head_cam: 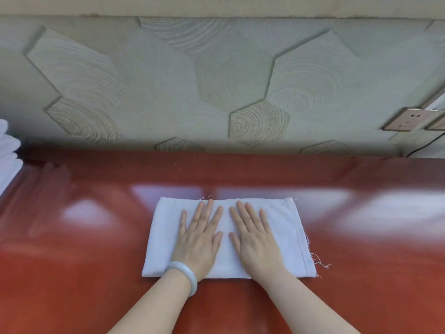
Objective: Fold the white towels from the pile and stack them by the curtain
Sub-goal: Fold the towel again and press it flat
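Both grips are wide and hold nothing. The left hand point(199, 235) and right hand point(255, 237) lie palm-down side by side on the towel point(286, 227), fingers straight and slightly spread, thumbs nearly meeting over its middle. A smooth, pale, rounded bangle point(185, 276) sits on the left wrist at the towel's near edge.

The towel is white, soft and matte, folded into a flat oblong with its long side running left to right. Its right end shows a stitched hem, and loose threads point(320, 261) trail from that end onto the surface. More frayed threads stand along the far edge. It lies in the middle of the worktop point(96, 285), a glossy red-brown slab that reflects pale patches of light.

Bare worktop runs wide to the left and right of the towel and beyond its far edge. At the far left, white layers point(7, 153) of cloth are cut by the frame edge. Behind rises a grey-green wall point(168, 80) with raised hexagons of fine ringed grooves. At its right are a metal-framed socket point(407, 121) and a dark cable point(428, 143).
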Tool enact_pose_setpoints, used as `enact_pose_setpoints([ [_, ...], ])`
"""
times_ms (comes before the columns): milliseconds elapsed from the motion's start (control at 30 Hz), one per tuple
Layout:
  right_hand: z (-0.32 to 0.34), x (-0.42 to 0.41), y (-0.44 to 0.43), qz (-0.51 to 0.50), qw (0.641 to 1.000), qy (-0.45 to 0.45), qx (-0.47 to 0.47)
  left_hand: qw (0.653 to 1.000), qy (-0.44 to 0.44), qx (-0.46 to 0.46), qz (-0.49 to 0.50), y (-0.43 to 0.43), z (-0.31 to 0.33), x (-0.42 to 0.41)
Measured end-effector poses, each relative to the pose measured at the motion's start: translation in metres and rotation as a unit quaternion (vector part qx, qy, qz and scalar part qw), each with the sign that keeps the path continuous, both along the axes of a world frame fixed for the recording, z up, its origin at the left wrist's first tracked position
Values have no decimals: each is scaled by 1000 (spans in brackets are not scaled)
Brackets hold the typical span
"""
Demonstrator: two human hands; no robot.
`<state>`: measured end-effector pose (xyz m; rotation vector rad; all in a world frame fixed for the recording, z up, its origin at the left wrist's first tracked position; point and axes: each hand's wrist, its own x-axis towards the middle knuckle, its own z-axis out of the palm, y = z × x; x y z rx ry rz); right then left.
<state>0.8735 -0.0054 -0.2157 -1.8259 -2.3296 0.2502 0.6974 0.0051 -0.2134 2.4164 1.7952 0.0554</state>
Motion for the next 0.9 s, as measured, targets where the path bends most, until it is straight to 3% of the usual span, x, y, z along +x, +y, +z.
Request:
enact_pose_setpoints([
  [200,4,75,-1,-97,993,-58,-43,997,37,-5,68,2,-1,-68],
  [400,13,85,5,-111,989,-77,-57,997,26,-21,77,6,2,-79],
  [700,3,86,3,-119,990,-48,-62,994,-4,-26,103,5,-1,-84],
  [800,5,84,3,-126,986,-42,-101,991,-3,-63,119,5,1,-84],
  [900,21,90,14,-124,981,31,-148,981,-38,-134,135,12,18,-82],
])
